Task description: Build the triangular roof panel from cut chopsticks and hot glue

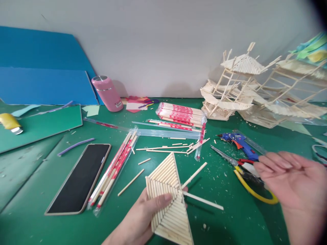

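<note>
One left hand (143,214) holds a flat, fan-shaped piece of pale wooden sticks (176,212) at six o'clock in the view, thumb on top, over the green table (102,228). Two thin sticks poke out of it toward two and four o'clock. At its three o'clock, the right hand (293,180) is up with bent fingers; I can't quite tell if they pinch anything. Near that hand lies a blue plastic glue gun (240,143).

head-worn view — forward, down across the table (76,229)
</note>
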A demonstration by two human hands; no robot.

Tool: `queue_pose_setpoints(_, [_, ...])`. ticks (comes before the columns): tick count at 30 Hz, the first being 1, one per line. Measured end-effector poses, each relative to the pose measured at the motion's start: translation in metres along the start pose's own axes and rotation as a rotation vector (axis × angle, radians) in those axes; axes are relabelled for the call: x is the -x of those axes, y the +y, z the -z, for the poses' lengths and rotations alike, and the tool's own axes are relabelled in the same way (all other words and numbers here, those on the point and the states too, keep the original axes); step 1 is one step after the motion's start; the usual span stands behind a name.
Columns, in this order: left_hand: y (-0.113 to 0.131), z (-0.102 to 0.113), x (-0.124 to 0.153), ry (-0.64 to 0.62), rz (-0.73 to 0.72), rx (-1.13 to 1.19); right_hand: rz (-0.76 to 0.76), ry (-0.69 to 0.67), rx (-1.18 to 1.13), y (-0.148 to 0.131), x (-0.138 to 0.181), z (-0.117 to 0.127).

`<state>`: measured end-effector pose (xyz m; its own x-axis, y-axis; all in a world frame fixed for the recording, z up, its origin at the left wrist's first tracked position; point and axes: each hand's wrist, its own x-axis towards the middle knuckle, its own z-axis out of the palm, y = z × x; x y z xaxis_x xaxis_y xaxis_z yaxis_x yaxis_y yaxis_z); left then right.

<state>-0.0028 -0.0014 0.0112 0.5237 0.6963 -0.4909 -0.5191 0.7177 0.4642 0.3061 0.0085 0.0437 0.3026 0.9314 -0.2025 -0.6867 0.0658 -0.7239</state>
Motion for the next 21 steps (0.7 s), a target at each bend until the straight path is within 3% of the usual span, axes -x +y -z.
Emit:
queue_pose_setpoints(2, [0.001,-0.001,0.001,-0.002,-0.009,0.007,-0.016,0.019,0.134,0.009,0.002,-0.003])
queue_pose_setpoints(5, [0.001,-0.002,0.001,-0.005,-0.015,0.02,-0.209,-0.06,0.405,0.037,0.009,-0.016])
queue_pose_setpoints(7, [0.001,-0.002,0.001,-0.012,-0.009,0.021,-0.334,-0.26,0.588,0.056,0.016,-0.027])
queue_pose_setpoints(11, [-0.001,-0.001,0.001,-0.037,-0.003,0.001,-0.406,-0.593,0.637,0.075,0.024,-0.046])
queue_pose_setpoints(21, [-0.002,-0.004,0.001,0.0,0.006,-0.05,-0.507,-0.547,0.721,0.083,0.028,-0.068])
